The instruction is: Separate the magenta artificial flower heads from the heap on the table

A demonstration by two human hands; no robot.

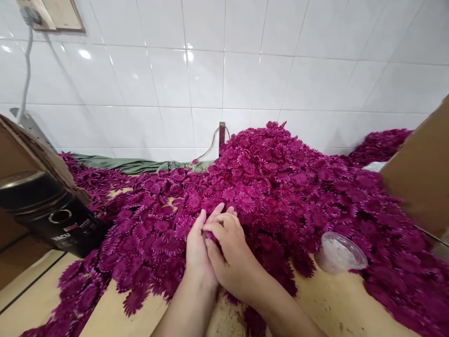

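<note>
My left hand (198, 255) lies palm up in front of the heap, its fingers stretched forward and the thumb raised. Over its palm rests my right hand (229, 248), fingers curled in and closed. A little purple shows in the gap between the two hands; I cannot tell whether it is a held flower head or the heap behind. All around and beyond them spreads a large heap of magenta artificial flower heads (273, 164), flat with notched petals. To the right of my hands, a clear plastic cup (338, 255) with whitish contents leans among the flowers.
A black canister (52, 210) tilts at the left beside a cardboard box (38, 150). Another cardboard panel (421, 173) stands at the right. White wall tiles (206, 79) close off the back, with a socket and plug (33, 16) at upper left. Green cloth (129, 164) runs along the wall.
</note>
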